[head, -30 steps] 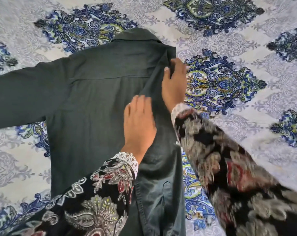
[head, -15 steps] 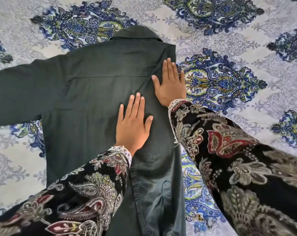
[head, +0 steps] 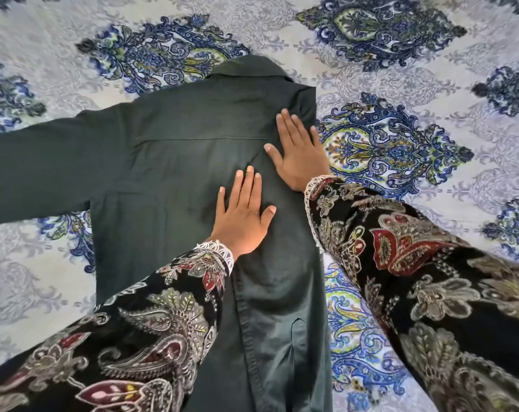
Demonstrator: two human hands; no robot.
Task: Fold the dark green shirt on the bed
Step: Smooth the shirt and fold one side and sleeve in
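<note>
So the dark green shirt [head: 175, 173] is lying back-side up on my patterned bedspread [head: 430, 84], its long axis running straight away from me with the collar [head: 246, 69] at the far end and the hem down near my body, one sleeve [head: 38, 171] sticking out to the left. The right side is already folded in over the back, and both my hands sit flat on that folded strip. My left hand [head: 240, 218] is nearer me and my right hand [head: 299, 156] further up by the shoulder edge, fingers straight, just pressing and not gripping anything.
</note>
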